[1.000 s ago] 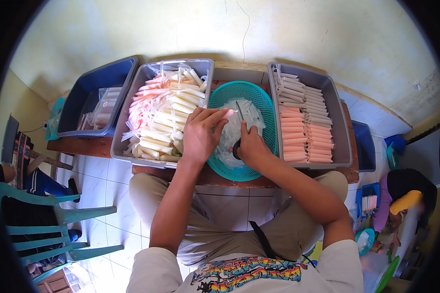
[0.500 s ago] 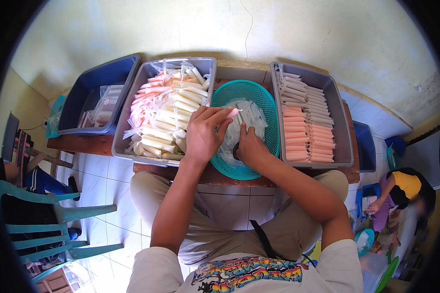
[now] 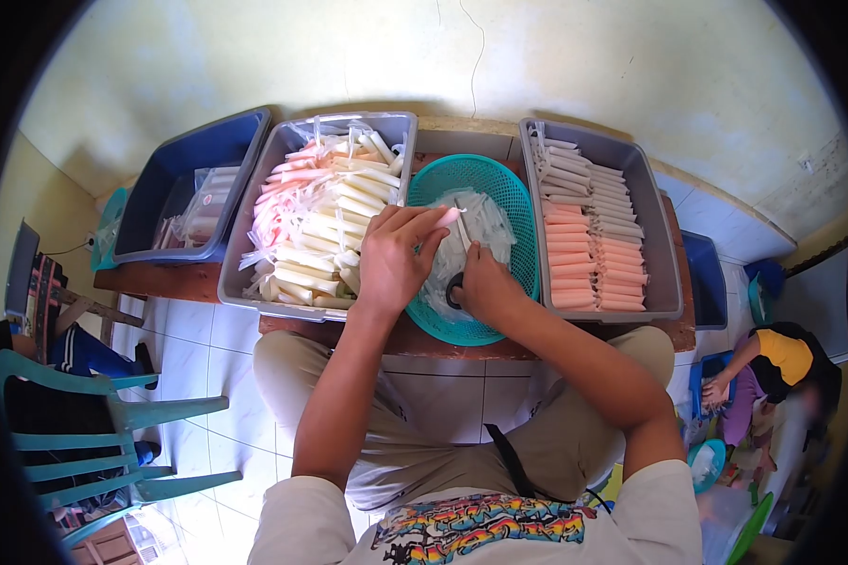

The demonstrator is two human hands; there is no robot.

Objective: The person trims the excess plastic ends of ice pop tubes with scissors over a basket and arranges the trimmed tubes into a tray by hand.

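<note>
My left hand point(image 3: 398, 256) is closed over the near side of the teal mesh basket point(image 3: 528, 240), its fingers pinching a filled plastic tube point(image 3: 451, 217). Only the pale pink end of that tube shows. Close by on the right, my right hand point(image 3: 490, 285) grips scissors point(image 3: 455, 290) by their black handle, with the metal blade pointing up beside the tube end. Clear plastic scraps point(image 3: 492, 226) lie in the basket beneath both hands. To the left, a grey tub point(image 3: 245, 294) holds a loose heap of white and pink filled tubes point(image 3: 349, 202).
Right of the basket, another grey tub point(image 3: 667, 282) holds neat rows of trimmed pink and whitish tubes point(image 3: 570, 256). A dark blue tub point(image 3: 132, 221) stands far left on the wooden table point(image 3: 174, 280). A green plastic chair point(image 3: 113, 414) is at lower left. Another person point(image 3: 773, 363) works low at right.
My right hand and the scissors have shifted slightly, and more of the blade shows. My left hand keeps its place. The other person's hands have moved over the blue container.
</note>
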